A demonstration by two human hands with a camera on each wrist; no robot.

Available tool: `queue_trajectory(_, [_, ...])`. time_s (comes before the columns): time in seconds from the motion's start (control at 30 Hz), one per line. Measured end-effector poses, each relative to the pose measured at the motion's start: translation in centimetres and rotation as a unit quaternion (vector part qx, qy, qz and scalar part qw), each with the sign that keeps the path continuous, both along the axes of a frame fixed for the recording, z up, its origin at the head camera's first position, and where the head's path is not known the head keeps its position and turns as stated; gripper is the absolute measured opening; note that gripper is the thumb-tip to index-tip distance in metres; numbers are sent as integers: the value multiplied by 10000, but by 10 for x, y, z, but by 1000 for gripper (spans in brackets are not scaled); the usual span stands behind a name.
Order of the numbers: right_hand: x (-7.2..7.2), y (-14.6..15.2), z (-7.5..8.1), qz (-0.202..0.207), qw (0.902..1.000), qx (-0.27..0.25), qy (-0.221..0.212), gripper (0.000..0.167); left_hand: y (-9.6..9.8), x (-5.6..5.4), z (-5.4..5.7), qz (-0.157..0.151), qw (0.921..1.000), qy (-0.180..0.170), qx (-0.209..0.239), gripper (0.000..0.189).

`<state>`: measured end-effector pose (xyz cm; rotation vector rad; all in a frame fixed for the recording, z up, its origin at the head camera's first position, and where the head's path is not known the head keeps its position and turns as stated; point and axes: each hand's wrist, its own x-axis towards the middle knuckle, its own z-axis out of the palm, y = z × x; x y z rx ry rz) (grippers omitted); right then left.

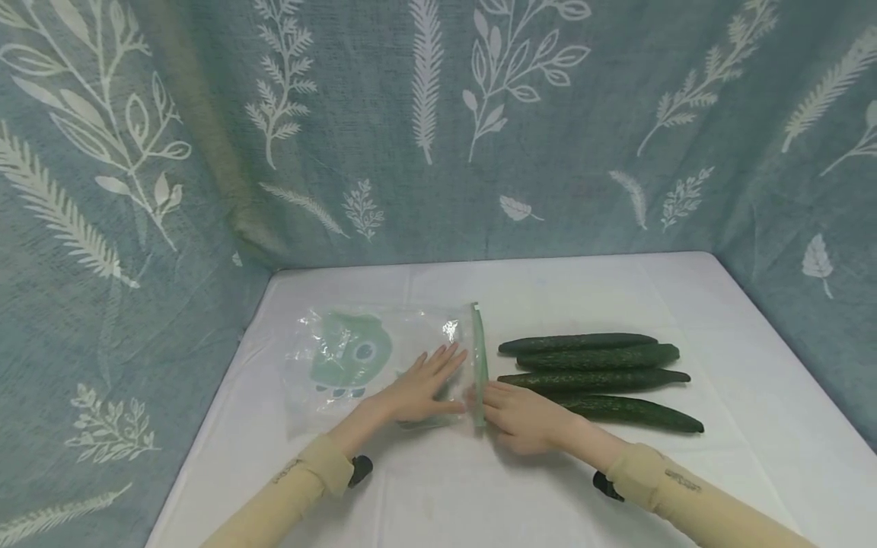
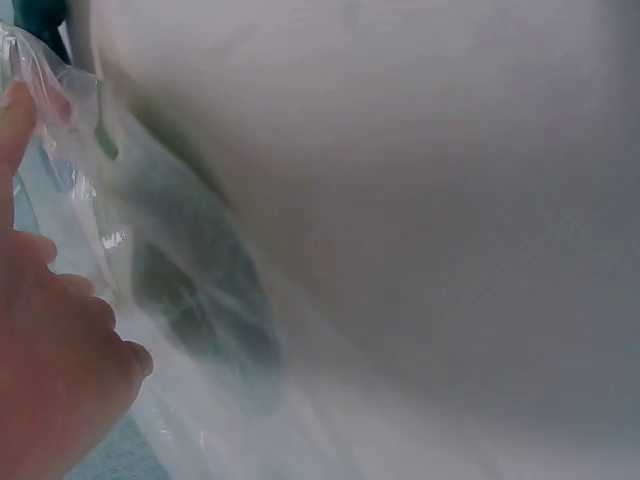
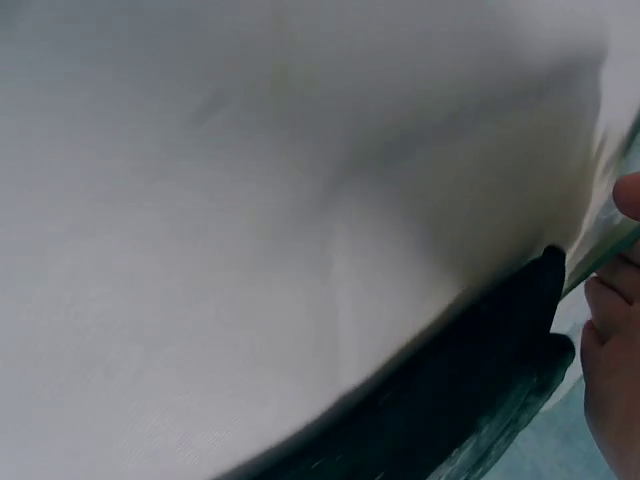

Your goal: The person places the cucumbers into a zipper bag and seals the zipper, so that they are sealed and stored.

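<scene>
A clear zip bag point(image 1: 308, 411) with a mint-green cartoon print lies flat on the table, its green zip edge point(image 1: 479, 342) facing right. My left hand point(image 1: 418, 388) rests on the bag near that edge, fingers spread and straight. In the left wrist view, a blue-green patch point(image 2: 210, 270) shows on the plastic beside the hand. My right hand point(image 1: 524, 415) pinches the near part of the zip edge; the right wrist view has the green strip between thumb and fingers point(image 3: 610, 300). Several dark green cucumbers point(image 1: 603, 380) lie side by side just right of the bag, partly behind the right hand.
A white cloth covers the table point(image 1: 425, 495). Blue-green curtains point(image 1: 370, 114) with white leaf prints hang behind it and at both sides. A dark wrist device point(image 1: 360, 470) sits at the left cuff, another point(image 1: 607, 485) at the right.
</scene>
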<state>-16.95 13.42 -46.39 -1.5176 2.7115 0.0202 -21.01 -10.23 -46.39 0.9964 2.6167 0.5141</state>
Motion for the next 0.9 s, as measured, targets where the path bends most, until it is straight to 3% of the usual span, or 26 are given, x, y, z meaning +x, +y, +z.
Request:
queue_trajectory(0.13, [0,-7,-2,-18,9999,3,-125,47,-2,0,-6,-19,10000,7,-86,88])
queue_trajectory(0.3, [2,-9,-6,-110,9993,-2,-361,47,-4,4,-12,13,9999,28,144,81])
queue_trajectory(0.57, [3,-6,-14,-152,9988,-137,-435,50,-6,6,-23,344,9985,131,414,63])
queue_trajectory(0.9, [5,-6,-14,-311,9976,88,-620,48,-4,0,-20,598,9949,553,589,41])
